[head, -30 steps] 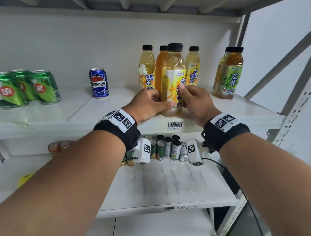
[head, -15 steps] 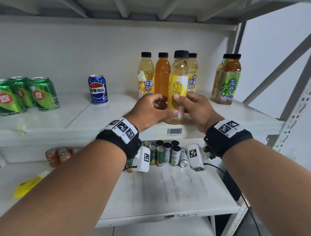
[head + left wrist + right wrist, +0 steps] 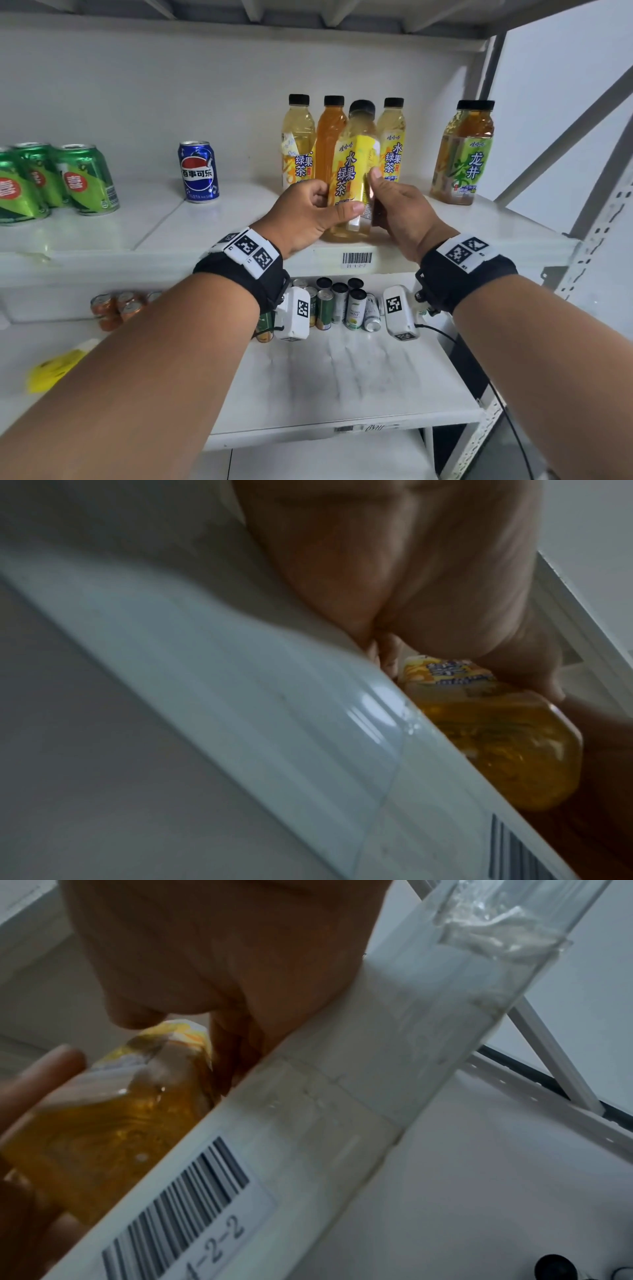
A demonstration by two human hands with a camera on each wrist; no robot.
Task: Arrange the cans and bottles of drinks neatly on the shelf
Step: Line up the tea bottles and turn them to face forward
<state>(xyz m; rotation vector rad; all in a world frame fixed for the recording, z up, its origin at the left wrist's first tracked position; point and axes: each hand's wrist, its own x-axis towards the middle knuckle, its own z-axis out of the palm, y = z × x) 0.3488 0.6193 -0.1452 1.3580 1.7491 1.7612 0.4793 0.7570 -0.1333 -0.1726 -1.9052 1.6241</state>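
both hands on one yellow-label bottle, standing at the front edge of the upper shelf just above the barcode tag. left hand curled round its lower left side, thumb laid across the front of the label, other fingers wrapped behind. right hand grips the right side, thumb up along the label edge, fingers out of sight behind the bottle. bottle looks upright or slightly tilted, base at the shelf lip; can't tell if it is resting on the shelf or lifted clear. left wrist view: blurred, palm over the bottle's lower body with shelf edge alongside. right wrist view: same bottle base beside the barcode tag, a left fingertip on its far side. right behind it a row of three bottles: yellow-label, orange, yellow-label. green-label bottle stands apart on the right. blue pepsi can alone mid-left, green cans grouped at far left. lower shelf: cluster of slim cans at the back centre, orange cans back left, a yellow item at the left.
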